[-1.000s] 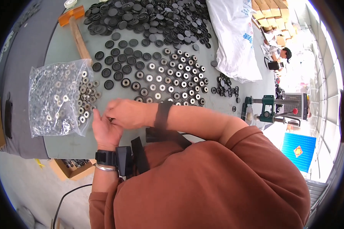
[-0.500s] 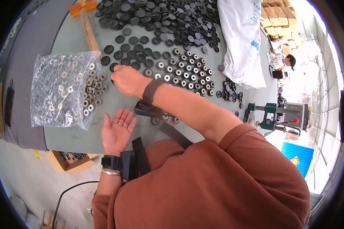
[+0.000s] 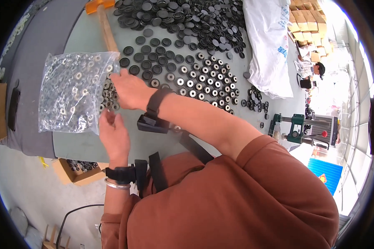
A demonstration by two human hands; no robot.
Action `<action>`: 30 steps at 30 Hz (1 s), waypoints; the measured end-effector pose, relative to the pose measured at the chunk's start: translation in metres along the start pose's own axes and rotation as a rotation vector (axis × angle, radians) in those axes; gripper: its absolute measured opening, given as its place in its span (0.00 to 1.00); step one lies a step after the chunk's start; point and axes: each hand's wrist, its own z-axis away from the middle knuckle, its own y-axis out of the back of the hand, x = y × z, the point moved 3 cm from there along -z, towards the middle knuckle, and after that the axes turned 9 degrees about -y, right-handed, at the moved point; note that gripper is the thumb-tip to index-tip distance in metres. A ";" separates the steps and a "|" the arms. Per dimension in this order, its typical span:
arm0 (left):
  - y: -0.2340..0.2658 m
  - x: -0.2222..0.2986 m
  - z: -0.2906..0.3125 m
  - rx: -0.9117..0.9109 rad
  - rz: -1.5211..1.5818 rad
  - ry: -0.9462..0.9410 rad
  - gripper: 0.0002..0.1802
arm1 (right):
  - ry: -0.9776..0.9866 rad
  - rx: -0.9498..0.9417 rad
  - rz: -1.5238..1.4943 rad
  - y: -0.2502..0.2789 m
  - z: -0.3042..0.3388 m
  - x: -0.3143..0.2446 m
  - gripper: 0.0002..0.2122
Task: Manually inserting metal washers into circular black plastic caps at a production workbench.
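Metal bearings (image 3: 107,94) sit on the table (image 3: 77,143) at the right edge of the clear bag (image 3: 68,93); I'd expect light, rigid, slick, so pinch outer rims; can't tell whether left grip (image 3: 113,133) or right grip (image 3: 131,90) is open or closed.

The bag (image 3: 68,93) lies to my left, the hammer (image 3: 107,33) beyond it. The sack (image 3: 270,54) sits right of the cap heap (image 3: 185,18).

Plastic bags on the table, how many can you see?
2: the clear plastic bag of silver metal rings, beside the left hand, and the long white plastic sack, right of the heaped round black caps. Any others hidden underneath would not show.
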 end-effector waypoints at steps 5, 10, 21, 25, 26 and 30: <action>0.006 0.014 -0.017 -0.053 -1.119 -0.416 0.17 | -0.136 -0.148 0.024 -0.006 -0.007 -0.019 0.29; 0.003 -0.008 -0.045 -0.085 -1.160 -0.147 0.15 | -0.095 -0.038 -0.070 -0.023 -0.017 -0.014 0.28; 0.008 -0.038 -0.079 0.134 -0.349 0.133 0.14 | -0.154 -0.074 -0.147 -0.022 -0.058 -0.015 0.21; -0.001 -0.040 -0.084 0.343 0.607 0.360 0.16 | -0.208 -0.255 -0.270 -0.008 -0.056 -0.017 0.14; -0.003 -0.035 -0.085 0.326 0.611 0.359 0.16 | -0.237 -0.292 -0.415 -0.005 -0.053 -0.014 0.14; -0.009 -0.029 -0.090 0.202 0.744 0.445 0.21 | -0.045 -0.173 -0.285 -0.013 -0.044 -0.018 0.10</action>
